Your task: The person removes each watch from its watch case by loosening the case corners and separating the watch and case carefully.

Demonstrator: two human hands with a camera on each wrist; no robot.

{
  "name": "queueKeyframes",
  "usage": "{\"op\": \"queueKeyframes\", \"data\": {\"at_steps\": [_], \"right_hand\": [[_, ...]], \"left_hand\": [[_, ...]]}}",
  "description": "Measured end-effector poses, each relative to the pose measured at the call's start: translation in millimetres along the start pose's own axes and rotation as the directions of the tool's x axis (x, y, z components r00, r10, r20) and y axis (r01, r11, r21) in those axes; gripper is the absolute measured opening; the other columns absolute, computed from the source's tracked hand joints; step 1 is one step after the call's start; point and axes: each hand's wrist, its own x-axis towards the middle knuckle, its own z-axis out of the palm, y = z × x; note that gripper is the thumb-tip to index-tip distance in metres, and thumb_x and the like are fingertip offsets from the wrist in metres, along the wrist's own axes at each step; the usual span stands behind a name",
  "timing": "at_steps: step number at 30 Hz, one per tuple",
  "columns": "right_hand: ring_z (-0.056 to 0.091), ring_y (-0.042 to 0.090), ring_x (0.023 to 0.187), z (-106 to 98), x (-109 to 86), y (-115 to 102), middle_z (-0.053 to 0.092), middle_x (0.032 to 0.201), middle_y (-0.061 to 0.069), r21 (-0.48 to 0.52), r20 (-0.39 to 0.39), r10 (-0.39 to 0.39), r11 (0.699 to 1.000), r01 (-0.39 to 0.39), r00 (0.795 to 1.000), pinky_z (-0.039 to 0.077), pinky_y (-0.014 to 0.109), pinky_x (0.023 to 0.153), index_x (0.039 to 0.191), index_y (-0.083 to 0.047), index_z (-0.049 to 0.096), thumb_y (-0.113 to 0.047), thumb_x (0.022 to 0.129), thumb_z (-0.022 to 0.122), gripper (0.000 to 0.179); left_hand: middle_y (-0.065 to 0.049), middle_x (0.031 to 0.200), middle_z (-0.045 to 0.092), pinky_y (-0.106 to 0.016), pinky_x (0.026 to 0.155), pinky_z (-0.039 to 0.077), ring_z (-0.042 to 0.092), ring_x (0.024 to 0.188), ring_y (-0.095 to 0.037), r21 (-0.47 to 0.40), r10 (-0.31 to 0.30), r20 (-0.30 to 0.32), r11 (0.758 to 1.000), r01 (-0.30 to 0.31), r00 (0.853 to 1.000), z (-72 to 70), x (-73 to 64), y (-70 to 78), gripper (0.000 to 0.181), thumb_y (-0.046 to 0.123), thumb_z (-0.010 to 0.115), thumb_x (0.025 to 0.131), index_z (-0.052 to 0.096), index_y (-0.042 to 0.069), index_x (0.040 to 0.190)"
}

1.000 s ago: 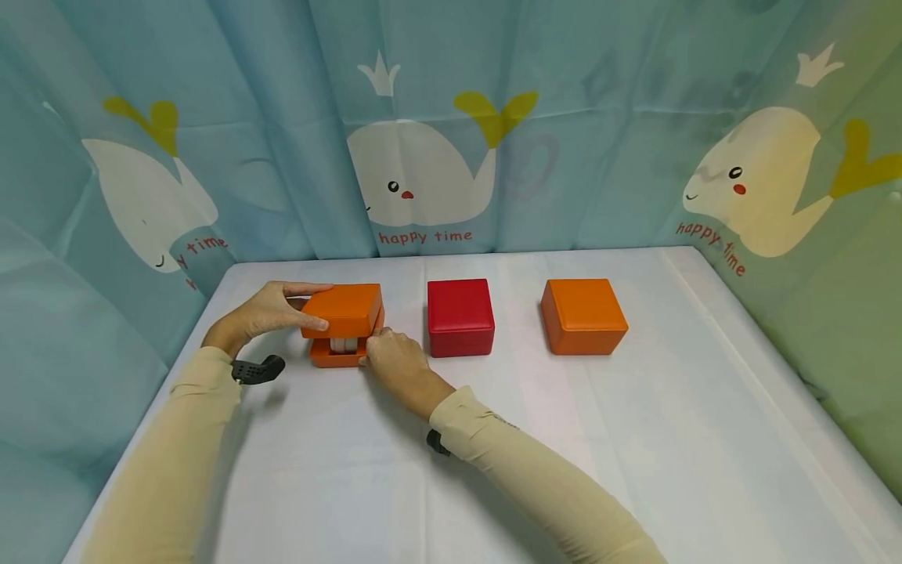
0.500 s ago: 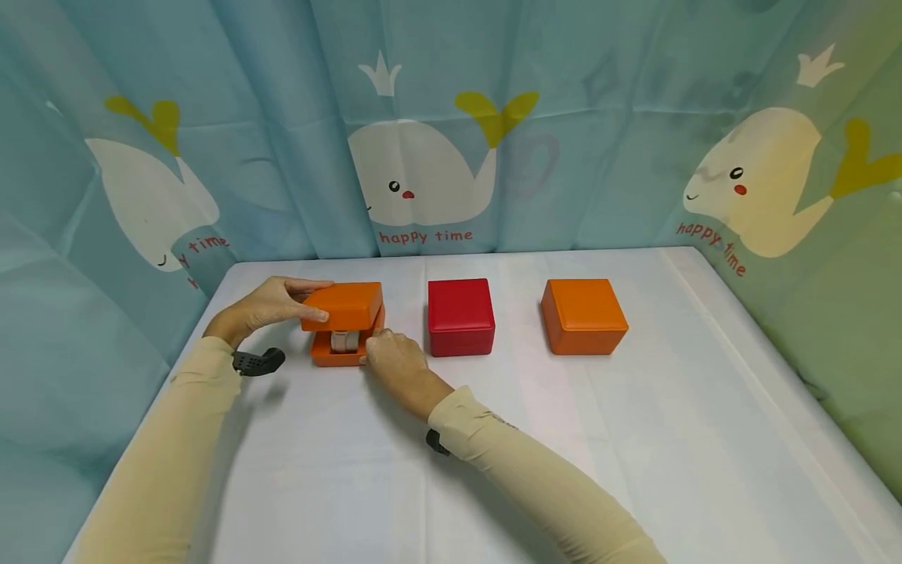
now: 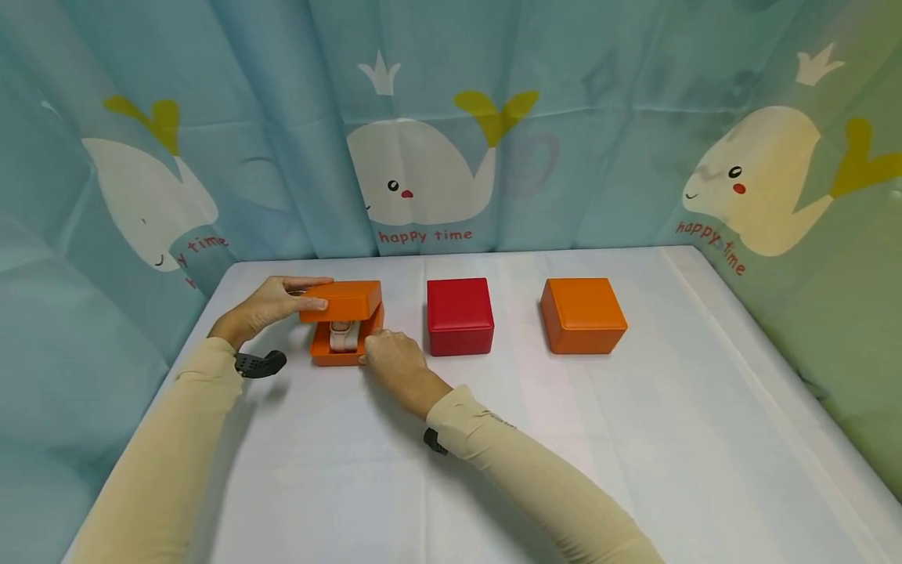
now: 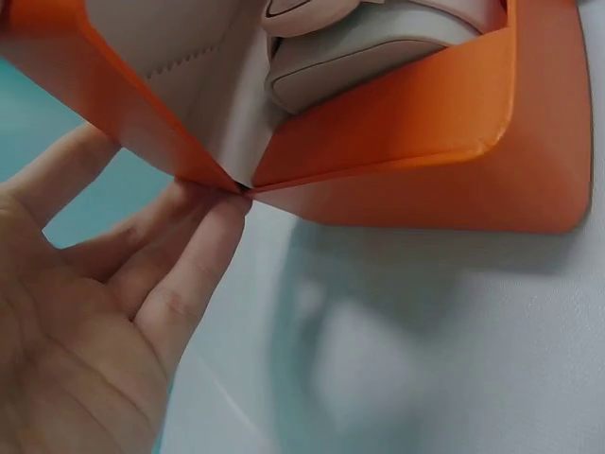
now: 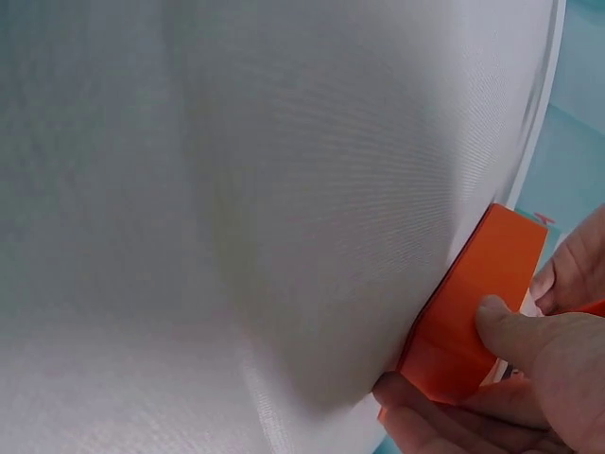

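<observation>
And here, at the left of the white table (image 3: 486,486), the orange box stands partly open, its lid (image 3: 345,301) tilted up over the base (image 3: 338,359). The left hand (image 3: 262,310) has the lid: thumb on its front left corner, index finger stretched along the far edge. In close, from the left wrist, the lower fingers touch the box right beside the hinge!

Over to the right hand (image 3: 398,362), gripping the base at its near right corner, thumb pressed flat to the side wall, the other fingers bent in at the front. And inside the base, a watch (image 3: 344,335) with a pale strap, wrapped round a cushion (image 4: 364,59), its dial half in the lid's shadow.

Along the row now: a red box (image 3: 460,317), closed, just right of the hands, then a second orange box (image 3: 584,316), closed too, well apart. Behind it all hangs the blue curtain (image 3: 282,188), with whales and "happy time" in red.
</observation>
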Motion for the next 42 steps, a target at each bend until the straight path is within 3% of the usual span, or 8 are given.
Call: {"op": "queueKeyframes", "data": {"at_steps": [14, 20, 24, 28, 36, 42], "right_hand": [[0.072, 0.019, 0.078, 1, 0.1, -1, 0.073, 0.095, 0.002, -0.032, 0.010, 0.003, 0.999, -0.002, 1.000, 0.059, 0.030, 0.065, 0.099, -0.012, 0.081, -0.031, 0.095, 0.074, 0.020], [0.072, 0.019, 0.078, 1, 1.4, -2, 0.073, 0.093, 0.003, -0.002, 0.002, -0.001, 1.000, 0.001, 1.000, 0.059, 0.031, 0.065, 0.099, -0.011, 0.081, -0.029, 0.095, 0.074, 0.020], [0.071, 0.020, 0.077, 2, 1.8, -2, 0.072, 0.091, 0.003, -0.005, 0.007, 0.004, 1.000, -0.004, 1.000, 0.058, 0.031, 0.065, 0.098, -0.012, 0.081, -0.030, 0.095, 0.074, 0.020], [0.072, 0.020, 0.077, 2, 1.5, -2, 0.072, 0.091, 0.003, -0.017, 0.010, 0.005, 1.000, -0.004, 1.000, 0.059, 0.031, 0.064, 0.098, -0.012, 0.081, -0.031, 0.095, 0.074, 0.020], [0.072, 0.020, 0.077, -1, 0.4, -2, 0.071, 0.089, 0.002, -0.016, 0.018, -0.004, 1.000, 0.005, 1.000, 0.058, 0.031, 0.062, 0.097, -0.013, 0.080, -0.031, 0.095, 0.075, 0.019], [0.071, 0.019, 0.076, 0, 0.4, -2, 0.070, 0.088, 0.002, -0.029, 0.022, -0.005, 1.000, 0.006, 1.000, 0.058, 0.031, 0.061, 0.097, -0.012, 0.080, -0.031, 0.095, 0.074, 0.020]], "left_hand": [[-0.020, 0.154, 0.044, -0.053, 0.115, 0.029, 0.039, 0.140, -0.033, 0.027, 0.039, -0.021, 0.999, -0.039, 0.999, 2.4, 1.8, -1.9, 0.064, 0.037, 0.067, 0.098, 0.050, 0.006, 0.151], [-0.019, 0.151, 0.047, -0.043, 0.106, 0.039, 0.045, 0.131, -0.028, 0.029, 0.019, -0.028, 0.999, -0.018, 0.999, 0.2, 3.9, 0.6, 0.063, 0.041, 0.063, 0.099, 0.051, 0.005, 0.150], [-0.021, 0.150, 0.047, -0.041, 0.104, 0.046, 0.052, 0.121, -0.019, -0.021, -0.007, -0.040, 1.000, 0.007, 0.999, 2.8, 8.3, 1.4, 0.067, 0.044, 0.060, 0.100, 0.049, 0.000, 0.149], [-0.026, 0.149, 0.045, -0.046, 0.105, 0.045, 0.056, 0.114, -0.013, -0.091, -0.009, -0.051, 0.996, 0.004, 0.999, 6.5, 11.4, 1.2, 0.070, 0.042, 0.057, 0.102, 0.044, -0.008, 0.149], [-0.032, 0.152, 0.038, -0.053, 0.108, 0.040, 0.042, 0.135, -0.042, -0.089, -0.053, -0.058, 0.995, 0.048, 0.997, 10.6, 11.8, 7.6, 0.086, 0.052, 0.051, 0.100, 0.031, -0.014, 0.151], [-0.031, 0.152, 0.037, -0.056, 0.109, 0.039, 0.038, 0.138, -0.044, -0.107, -0.065, -0.050, 0.992, 0.059, 0.997, 11.3, 14.9, 9.2, 0.085, 0.055, 0.046, 0.101, 0.031, -0.012, 0.152]]}}
